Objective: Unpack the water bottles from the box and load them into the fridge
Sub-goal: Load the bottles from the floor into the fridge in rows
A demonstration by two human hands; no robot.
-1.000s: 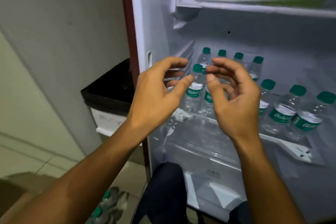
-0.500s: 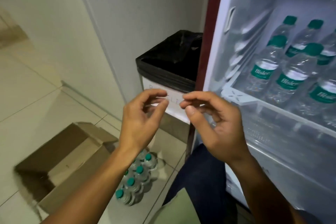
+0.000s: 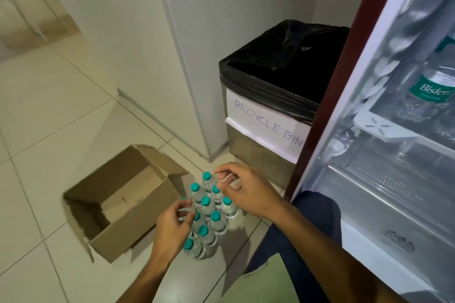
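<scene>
A: What is changing just now?

B: A second ago both hands were up by the fridge point(image 3: 384, 115) shelf, where bottles are already standing. Now the person is looking down at the floor, and both hands are reaching to the bunch of water bottles point(image 3: 209, 216) there.

A: What does that mean for the job?

B: I think one load is done and the person is coming back for more. About ten bottles are still waiting, so the job is not finished.

A: Where are the bottles sitting?

B: They are standing on the floor tiles, just beside the right edge of the cardboard box point(image 3: 123, 204). The box is lying open and looks empty inside. The fridge is standing open at the right.

A: What are the bottles looking like?

B: They are small and see-through, with green caps. They are all standing up, packed close and touching each other.

A: What are the hands doing?

B: The left hand point(image 3: 172, 226) is hanging over the left side of the bunch, fingers loosely bent. I cannot tell if it is touching a cap. The right hand point(image 3: 246, 189) is hanging over the far bottles, fingers bent too, holding nothing yet.

A: Anything else nearby?

B: A recycle bin point(image 3: 268, 115) with a black bag is standing between the wall and the fridge.
</scene>
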